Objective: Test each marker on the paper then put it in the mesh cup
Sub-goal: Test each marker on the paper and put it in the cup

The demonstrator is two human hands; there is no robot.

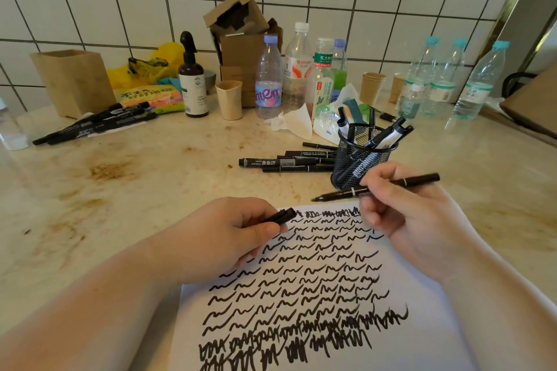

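While the stained beige stone bench (144,178) carries everything in view, I work down from it: the white sheet of paper (437,325) lies near its front edge, covered in rows of black squiggles, with only slim bare margins left for a fresh mark. Beyond the paper's far right corner stands the black wire mesh cup (358,159), upright, already holding several markers that lean against its rim. Just to its left a small pile of black untested markers (289,161) lies flat on the bench, and another bunch of black pens (96,123) lies well apart at the far left. My right hand (416,220) grips the slim black marker (401,182) around its middle, nib end pointing left and hovering just above the paper's top edge, close to the cup. My left hand (220,238) is curled round the short black cap (281,215), pinching it between thumb and fingers above the paper's upper left. I judge the marker light, rigid and smooth-barrelled, so it could slip or roll; a hold near the nib end should steady it for writing. The cap is small and easily dropped, so I would keep a firm pinch. The cup looks light too, and a careless drop-in might tip it.
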